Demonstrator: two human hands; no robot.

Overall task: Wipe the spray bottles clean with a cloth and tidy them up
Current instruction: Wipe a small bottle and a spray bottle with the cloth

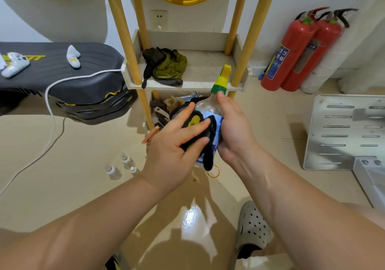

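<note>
Forearms [79, 232] meet at a tilted spray bottle [206, 106]

Small bottles [125, 163] stand on the floor at left. The left hand [173, 144] presses a black-and-yellow cloth [209, 157] against the spray bottle with straightened fingers [187, 131]. Held in the air before the shelf [187, 85], the bottle's long axis runs steeply, base toward the person, yellow nozzle [224, 75] up and away. The right hand [233, 130] wraps its fingers round the body.

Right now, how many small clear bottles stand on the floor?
3 small clear bottles, clustered on the floor left of the left hand: one farthest, one nearest left, one beside the wrist. The arms may hide more.
</note>
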